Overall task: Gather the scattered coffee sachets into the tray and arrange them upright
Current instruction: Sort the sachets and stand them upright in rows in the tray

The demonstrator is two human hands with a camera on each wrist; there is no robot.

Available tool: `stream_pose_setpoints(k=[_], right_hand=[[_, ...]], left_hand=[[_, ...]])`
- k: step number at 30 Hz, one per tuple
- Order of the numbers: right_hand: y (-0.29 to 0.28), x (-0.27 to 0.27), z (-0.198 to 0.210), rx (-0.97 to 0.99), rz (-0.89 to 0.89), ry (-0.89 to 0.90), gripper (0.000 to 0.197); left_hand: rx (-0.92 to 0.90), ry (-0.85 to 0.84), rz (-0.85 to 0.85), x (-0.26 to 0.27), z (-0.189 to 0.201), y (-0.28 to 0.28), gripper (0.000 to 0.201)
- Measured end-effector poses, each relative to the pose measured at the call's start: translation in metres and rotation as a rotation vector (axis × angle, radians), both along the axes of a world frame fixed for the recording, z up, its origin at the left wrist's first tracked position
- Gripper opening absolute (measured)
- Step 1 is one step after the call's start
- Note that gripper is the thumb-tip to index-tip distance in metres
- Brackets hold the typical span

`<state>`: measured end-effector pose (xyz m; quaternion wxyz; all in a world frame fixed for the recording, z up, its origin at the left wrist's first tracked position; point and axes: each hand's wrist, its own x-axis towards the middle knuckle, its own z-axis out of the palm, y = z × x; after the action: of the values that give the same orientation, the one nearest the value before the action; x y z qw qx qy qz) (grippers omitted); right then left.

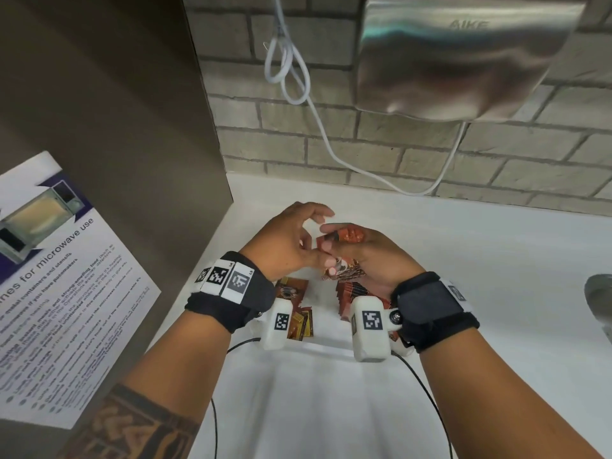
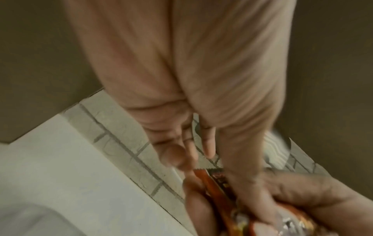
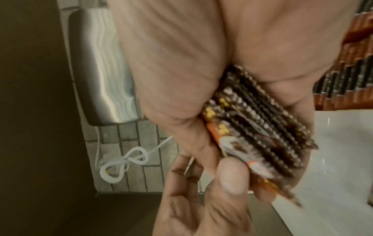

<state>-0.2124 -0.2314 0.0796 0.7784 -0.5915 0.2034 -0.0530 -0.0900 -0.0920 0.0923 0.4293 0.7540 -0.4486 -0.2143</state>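
Many coffee sachets [image 3: 260, 131] sit as one bundle in the right hand [image 1: 371, 256], which is curled around them; the left hand [image 1: 291, 240] has relaxed fingers and only its thumb touches the bundle's edge. In my judgement the slippery bundle can fan out and fall if the grip loosens. Under the wrists, at 6 o'clock from the hands, the tray [image 1: 318, 346] on the white table [image 1: 496, 260] holds upright sachets [image 1: 351, 293] at right and loose ones [image 1: 291, 291] at left.

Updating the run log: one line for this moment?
right hand: grips sachet stack | left hand: thumb on stack | upright sachets below
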Motion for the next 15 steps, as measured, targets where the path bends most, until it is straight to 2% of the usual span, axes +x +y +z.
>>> stream_pose_setpoints(k=[2, 4, 6, 9, 13, 15], right_hand=[[-0.002, -0.001, 0.001, 0.148, -0.018, -0.008, 0.034], [0.002, 0.002, 0.002, 0.173, -0.017, -0.002, 0.027], [0.009, 0.006, 0.002, 0.155, -0.024, -0.011, 0.018], [0.014, 0.009, 0.001, 0.183, -0.010, -0.012, 0.022], [0.014, 0.002, 0.003, 0.201, 0.019, 0.027, 0.017], [0.015, 0.000, 0.002, 0.109, 0.001, 0.051, 0.015]], left_hand=[[0.029, -0.162, -0.078, -0.003, 0.004, 0.002, 0.099], [0.039, -0.294, -0.178, -0.009, 0.003, -0.001, 0.110], [0.032, -0.395, -0.237, -0.016, 0.000, -0.006, 0.101], [-0.011, -0.426, -0.225, -0.020, -0.004, -0.010, 0.081], [-0.035, -0.438, -0.188, -0.014, -0.009, -0.008, 0.073], [-0.040, -0.453, -0.169, -0.012, -0.009, -0.007, 0.070]])
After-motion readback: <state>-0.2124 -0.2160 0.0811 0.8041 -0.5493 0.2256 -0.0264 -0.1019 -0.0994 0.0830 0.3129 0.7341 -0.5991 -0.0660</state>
